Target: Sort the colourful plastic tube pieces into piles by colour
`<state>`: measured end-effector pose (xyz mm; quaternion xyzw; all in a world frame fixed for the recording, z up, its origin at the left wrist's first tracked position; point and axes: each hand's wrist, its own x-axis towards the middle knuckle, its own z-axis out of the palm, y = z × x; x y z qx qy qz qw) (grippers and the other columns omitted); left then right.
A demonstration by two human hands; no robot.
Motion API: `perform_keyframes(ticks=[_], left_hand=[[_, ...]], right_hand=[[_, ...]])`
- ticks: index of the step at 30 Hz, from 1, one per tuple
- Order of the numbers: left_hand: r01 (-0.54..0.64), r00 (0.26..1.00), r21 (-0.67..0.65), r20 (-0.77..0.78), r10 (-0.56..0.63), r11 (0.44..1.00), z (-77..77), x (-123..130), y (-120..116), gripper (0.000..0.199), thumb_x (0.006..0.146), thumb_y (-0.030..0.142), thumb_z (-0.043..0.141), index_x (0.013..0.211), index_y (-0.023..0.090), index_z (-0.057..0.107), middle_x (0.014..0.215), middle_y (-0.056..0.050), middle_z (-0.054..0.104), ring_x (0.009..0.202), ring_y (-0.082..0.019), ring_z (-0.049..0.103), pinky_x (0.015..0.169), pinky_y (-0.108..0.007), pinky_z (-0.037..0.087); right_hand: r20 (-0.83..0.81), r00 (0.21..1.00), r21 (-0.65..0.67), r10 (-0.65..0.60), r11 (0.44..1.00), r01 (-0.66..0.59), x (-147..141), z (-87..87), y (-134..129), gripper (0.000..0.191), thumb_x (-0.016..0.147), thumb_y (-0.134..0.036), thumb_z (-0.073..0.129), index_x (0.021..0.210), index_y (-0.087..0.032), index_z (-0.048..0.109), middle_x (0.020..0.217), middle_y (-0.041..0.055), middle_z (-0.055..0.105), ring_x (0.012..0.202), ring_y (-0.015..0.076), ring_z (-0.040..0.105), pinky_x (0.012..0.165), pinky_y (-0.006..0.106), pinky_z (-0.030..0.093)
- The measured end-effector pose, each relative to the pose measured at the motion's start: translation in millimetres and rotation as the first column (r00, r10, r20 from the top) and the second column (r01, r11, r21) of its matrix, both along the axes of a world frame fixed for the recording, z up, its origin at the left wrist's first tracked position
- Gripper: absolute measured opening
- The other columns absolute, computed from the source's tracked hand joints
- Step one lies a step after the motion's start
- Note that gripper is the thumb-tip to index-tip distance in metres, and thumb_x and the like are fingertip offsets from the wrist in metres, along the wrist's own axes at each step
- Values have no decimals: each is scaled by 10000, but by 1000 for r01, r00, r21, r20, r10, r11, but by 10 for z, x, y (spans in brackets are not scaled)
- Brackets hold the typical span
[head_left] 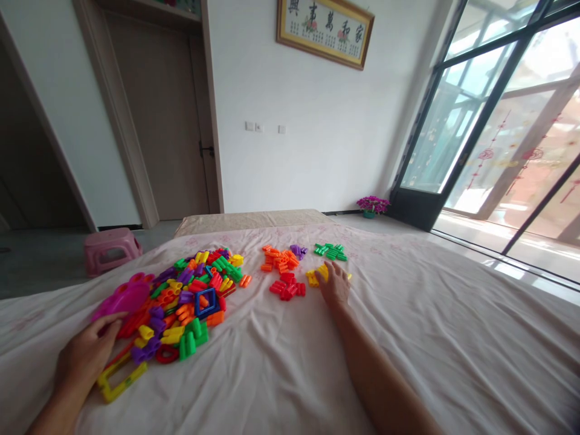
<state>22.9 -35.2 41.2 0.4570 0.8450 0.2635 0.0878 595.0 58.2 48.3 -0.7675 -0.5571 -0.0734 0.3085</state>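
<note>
Five small colour groups sit on the pale sheet [408, 302]: orange pieces [280, 261], purple pieces [298, 251] just beside them, green pieces [335, 251] farther right, red pieces [288, 288] nearest the person, yellow pieces [312, 278] at the right hand [335, 284]. Far edge of the sheet runs behind the groups, near a beige cover [254, 221]; left side falls away toward a pink stool [109, 246]. Mixed pile [183, 296] crowds the left, a strip of creased sheet between it and the groups. Widest stretch of sheet lies right of the right forearm, toward the glass door [421, 145]. Right hand: palm down, fingers loosely bent over the yellow pieces, which show on both sides of it; fingertips partly hidden, cannot tell whether any piece is grasped. Left hand [86, 350]: fingers curled at the near edge of a magenta piece [127, 297], beside the pile; contact likely, pinch or mere rest cannot be told. Yellow frame [127, 380] lies just right of the left wrist.
</note>
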Motion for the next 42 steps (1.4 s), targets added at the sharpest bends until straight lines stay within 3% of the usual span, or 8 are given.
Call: perform_keyframes(ticks=[4, 8, 15, 21, 26, 32, 39, 42], left_hand=[[1, 1000, 13, 11, -1, 1000, 0, 5, -9, 575, 856, 611, 328, 1156, 261, 671, 981, -94, 700, 791, -269, 611, 695, -337, 444], [0, 1000, 13, 3, 0, 1000, 24, 34, -16, 565, 859, 596, 337, 1162, 256, 673, 1019, -95, 700, 813, -274, 613, 706, -340, 448], [-17, 1000, 33, 22, 17, 999, 50, 53, 3, 545, 855, 569, 381, 1156, 230, 684, 1032, -83, 705, 845, -263, 625, 737, -327, 454], [-10, 999, 40, 48, 8, 999, 50, 39, -6, 539, 853, 562, 403, 1176, 229, 677, 1045, -87, 697, 848, -251, 622, 761, -322, 454], [-14, 998, 88, 59, 9, 996, 50, 50, -30, 525, 859, 543, 411, 1173, 216, 675, 1015, -103, 697, 849, -256, 614, 742, -334, 450], [-13, 997, 98, 71, 6, 995, 19, 33, -15, 533, 870, 558, 391, 1156, 215, 681, 948, -98, 698, 824, -260, 617, 724, -339, 439], [-19, 997, 87, 77, 12, 996, -73, -39, 57, 540, 879, 583, 331, 1152, 259, 667, 942, -96, 688, 827, -283, 620, 725, -362, 445], [-24, 997, 87, 77, 17, 996, -87, -45, 73, 527, 884, 571, 325, 1152, 270, 663, 980, -102, 686, 846, -296, 624, 735, -377, 448]], right_hand=[[100, 993, -71, 64, 996, -57, -61, -35, 16, 373, 889, -407, 538, 1238, -311, 631, 1455, 40, 440, 1355, 282, 314, 1102, 459, 214], [167, 985, -8, 43, 999, -42, -71, -12, -4, 417, 885, -265, 542, 1299, -284, 591, 1460, 74, 438, 1374, 278, 292, 1119, 480, 184], [271, 907, -122, 321, 947, -299, -107, 35, -40, 346, 911, -275, 511, 1218, -362, 643, 1410, 7, 516, 1407, 255, 253, 1140, 502, 82], [232, 955, -103, 186, 981, -166, 34, -56, 18, 374, 913, -177, 431, 1153, -307, 688, 1349, 44, 575, 1394, 267, 282, 1128, 520, 85], [235, 962, 31, 138, 988, -150, -22, 11, -36, 345, 895, -170, 462, 1133, -271, 690, 1352, 52, 561, 1366, 254, 318, 1135, 474, 137], [237, 902, 119, 362, 910, -397, -438, 193, -204, 352, 895, -128, 468, 1137, -272, 679, 1273, 16, 620, 1313, 221, 377, 1118, 407, 223], [175, 669, -21, 723, 682, -731, -1309, 358, -404, 320, 925, -183, 486, 1193, -256, 645, 1224, 51, 641, 1190, 223, 477, 1031, 365, 329], [146, 677, -73, 722, 690, -720, -1644, 367, -270, 351, 913, -215, 526, 1255, -257, 591, 1232, 52, 633, 1155, 226, 492, 981, 355, 358]])
